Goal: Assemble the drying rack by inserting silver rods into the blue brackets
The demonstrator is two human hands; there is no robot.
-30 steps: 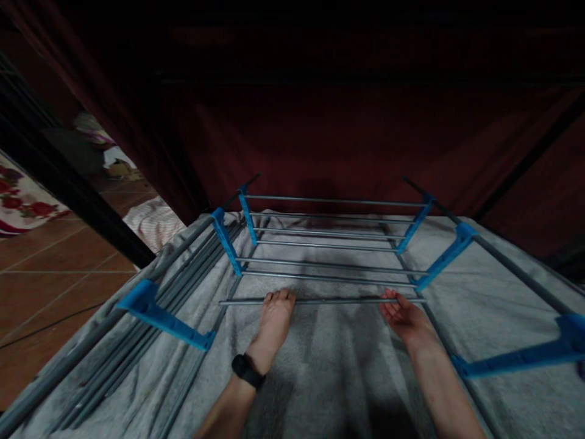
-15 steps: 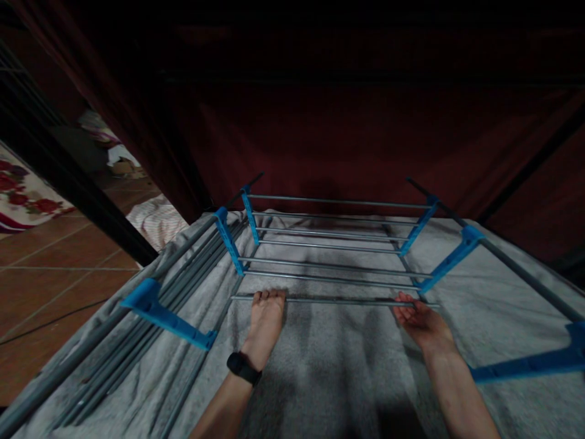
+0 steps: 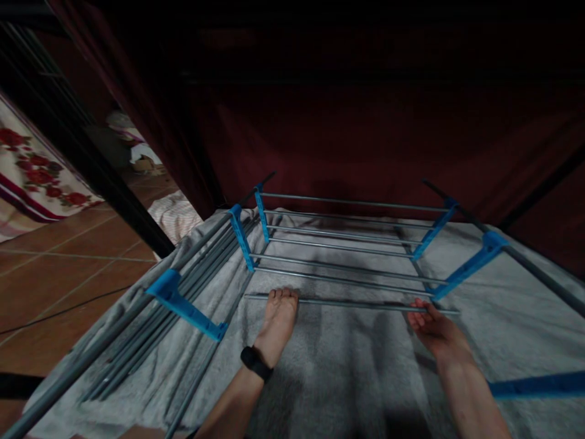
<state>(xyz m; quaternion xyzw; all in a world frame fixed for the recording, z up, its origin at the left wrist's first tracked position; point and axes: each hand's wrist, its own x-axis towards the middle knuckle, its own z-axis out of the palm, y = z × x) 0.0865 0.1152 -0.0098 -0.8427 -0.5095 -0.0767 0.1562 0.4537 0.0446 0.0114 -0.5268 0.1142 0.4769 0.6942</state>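
A thin grey metal tube (image 3: 351, 303) lies crosswise between my two hands, in front of a partly built rack. My left hand (image 3: 281, 311), with a black band on its wrist, is wrapped over the tube near its left end. Palm turned up, my right hand (image 3: 429, 323) grips the same tube near its right end. Beyond the hands, blue plastic brackets (image 3: 241, 236) join several crossbars (image 3: 342, 247) to the long side poles (image 3: 105, 332). Another blue bracket (image 3: 187, 305) sits on the near left, and one more (image 3: 539, 385) at the near right is cut by the frame edge.
Several loose grey tubes (image 3: 169, 311) lie bundled along the left on a grey blanket (image 3: 338, 372). A dark red curtain (image 3: 347, 140) hangs behind the rack. To the left are a tiled floor (image 3: 68, 274), a dark post (image 3: 119, 195) and a flowered cloth (image 3: 41, 171).
The whole view has shifted, so the rack and hands appear farther right. Both hands keep their hold on the tube, which stays at about the same place before the rack.
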